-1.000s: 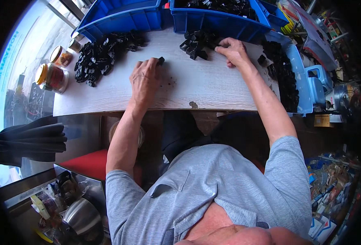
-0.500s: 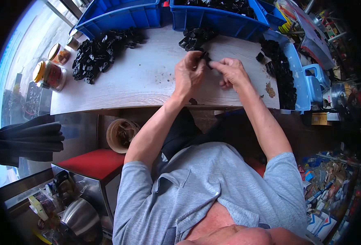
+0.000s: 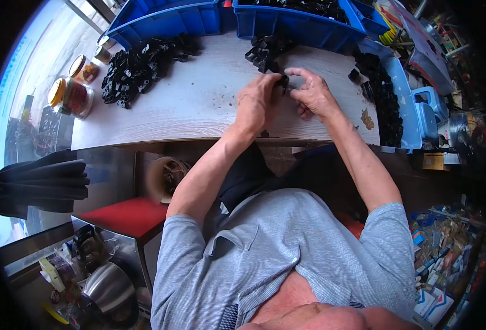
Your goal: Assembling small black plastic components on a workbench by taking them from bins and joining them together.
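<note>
Where the small black part (image 3: 283, 83) was: at the fingertips of the left hand, above the surface (image 3: 160, 121), in front of a cluster of similar pieces.
Left hand (image 3: 254, 103): closed in a pinch on that part, back of the hand upward.
Right hand (image 3: 315, 99): partly open, forefinger reaching toward the part and thumb apart from it, with nothing seen in its grasp; whether the forefinger touched the part, I could not tell.
Middle cluster (image 3: 265, 53): lay just beyond the left fingertips, near the right blue bin (image 3: 298, 26).
Left heap (image 3: 144, 69): black pieces spread before the left blue bin (image 3: 168, 23).
Right side: more black pieces (image 3: 385, 102) filled a light blue tray (image 3: 407, 113), and one loose block (image 3: 354, 74) sat just beside them.
Left edge: a yellow-lidded jar (image 3: 75, 100) stood near a smaller jar (image 3: 86, 70).
</note>
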`<control>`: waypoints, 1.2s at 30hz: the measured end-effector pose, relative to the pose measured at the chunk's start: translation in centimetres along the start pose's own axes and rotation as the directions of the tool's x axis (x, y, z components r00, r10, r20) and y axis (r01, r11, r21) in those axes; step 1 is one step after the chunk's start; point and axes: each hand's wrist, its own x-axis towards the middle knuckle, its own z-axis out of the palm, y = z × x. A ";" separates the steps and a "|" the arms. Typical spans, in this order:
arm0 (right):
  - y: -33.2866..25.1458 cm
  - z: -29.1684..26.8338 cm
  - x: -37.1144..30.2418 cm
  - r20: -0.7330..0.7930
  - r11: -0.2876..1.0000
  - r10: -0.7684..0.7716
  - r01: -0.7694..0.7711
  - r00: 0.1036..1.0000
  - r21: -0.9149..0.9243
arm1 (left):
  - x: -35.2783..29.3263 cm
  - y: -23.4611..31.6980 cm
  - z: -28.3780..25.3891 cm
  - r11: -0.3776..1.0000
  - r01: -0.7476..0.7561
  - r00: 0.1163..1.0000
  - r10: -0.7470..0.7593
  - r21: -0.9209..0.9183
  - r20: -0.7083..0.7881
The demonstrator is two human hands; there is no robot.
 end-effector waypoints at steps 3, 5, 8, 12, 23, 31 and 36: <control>-0.4 -0.4 0.8 0.075 0.995 0.072 -0.066 0.995 -0.077 | 0.2 0.7 -0.2 0.985 -0.133 0.990 0.128 0.114 0.053; -0.3 -0.4 0.9 0.072 0.996 0.064 -0.058 0.995 -0.073 | 0.4 1.0 -0.3 0.953 -0.168 0.980 0.135 0.250 0.143; -0.2 -0.4 1.2 0.041 0.988 0.085 -0.079 0.996 -0.136 | 0.5 1.1 -0.7 0.955 -0.171 0.977 0.133 0.244 0.167; 0.0 -0.2 1.0 0.040 0.990 0.060 -0.055 0.997 -0.129 | 0.8 1.2 -1.5 0.940 -0.231 0.952 0.165 0.252 0.258; -0.7 -0.1 0.6 0.050 0.976 0.098 -0.086 0.994 -0.201 | 1.1 0.5 -2.5 0.938 -0.264 0.930 0.187 0.223 0.316; -0.5 -0.1 0.3 0.019 0.975 0.091 -0.085 0.996 -0.207 | 1.4 0.5 -2.5 0.896 -0.357 0.868 0.213 0.266 0.448; -0.5 -0.3 0.2 0.020 0.979 0.088 -0.082 0.996 -0.187 | 0.8 0.7 -2.7 0.854 -0.421 0.838 0.237 0.306 0.492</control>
